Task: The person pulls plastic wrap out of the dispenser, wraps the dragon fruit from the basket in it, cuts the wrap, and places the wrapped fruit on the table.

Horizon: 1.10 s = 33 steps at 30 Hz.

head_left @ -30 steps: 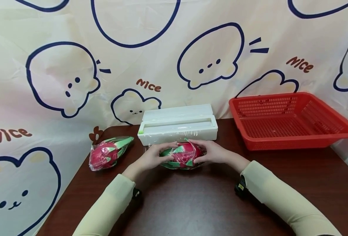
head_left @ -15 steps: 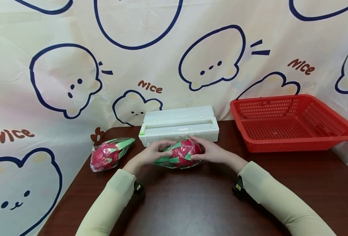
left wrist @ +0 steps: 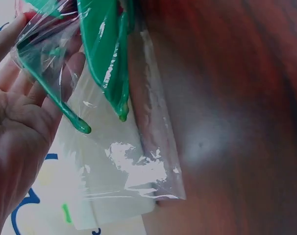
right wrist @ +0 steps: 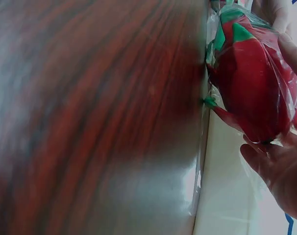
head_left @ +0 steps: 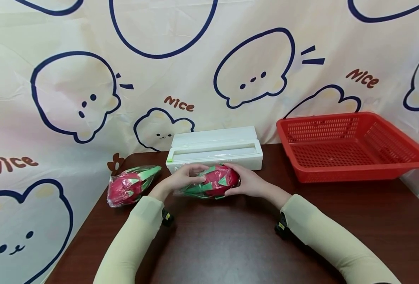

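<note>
A pink dragon fruit [head_left: 221, 181] with green scales, wrapped in clear film, is between my two hands in front of a white cling film box [head_left: 230, 157]. My left hand [head_left: 181, 178] holds its leafy end, thumb on the near side. In the left wrist view, loose clear film [left wrist: 138, 166] spreads past the green leaf tips [left wrist: 107, 54]. My right hand [head_left: 249, 182] grips the rounded end, which shows red and smooth in the right wrist view. A second wrapped dragon fruit [head_left: 127, 187] lies on the table to the left.
A red plastic basket [head_left: 351, 173] stands at the back right of the dark wooden table [head_left: 230, 240]. The cling film box has its lid raised against a patterned cloth [head_left: 195, 71] behind the table.
Both hands have shifted slightly left and away from me with the dragon fruit. Its red rounded end has turned more into view. The second fruit, box and basket stay put.
</note>
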Each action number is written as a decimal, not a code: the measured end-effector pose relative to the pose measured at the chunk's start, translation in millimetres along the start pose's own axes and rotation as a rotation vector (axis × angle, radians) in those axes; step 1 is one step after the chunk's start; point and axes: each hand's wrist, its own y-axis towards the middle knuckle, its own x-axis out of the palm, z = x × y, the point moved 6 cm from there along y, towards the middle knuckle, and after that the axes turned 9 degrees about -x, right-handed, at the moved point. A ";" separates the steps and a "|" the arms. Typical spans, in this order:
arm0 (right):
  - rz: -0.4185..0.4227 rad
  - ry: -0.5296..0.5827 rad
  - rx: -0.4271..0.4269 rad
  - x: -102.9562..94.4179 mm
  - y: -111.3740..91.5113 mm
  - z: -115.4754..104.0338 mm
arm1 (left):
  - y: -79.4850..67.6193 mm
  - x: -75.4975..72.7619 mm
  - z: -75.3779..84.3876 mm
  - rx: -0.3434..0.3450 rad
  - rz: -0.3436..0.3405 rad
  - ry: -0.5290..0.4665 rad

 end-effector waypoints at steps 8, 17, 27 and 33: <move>0.045 -0.022 0.031 0.3 3.4 0.0 | -5.2 -4.1 -5.3 -0.013 0.046 -0.029; 0.045 -0.011 0.083 -1.0 4.9 4.7 | -30.4 -26.2 -1.3 0.002 0.301 0.012; 0.045 0.048 0.135 -3.5 8.7 12.8 | -25.4 11.6 14.4 0.039 0.192 0.277; 0.051 0.071 0.142 -1.1 8.8 14.4 | -12.5 13.8 10.4 0.027 0.183 0.280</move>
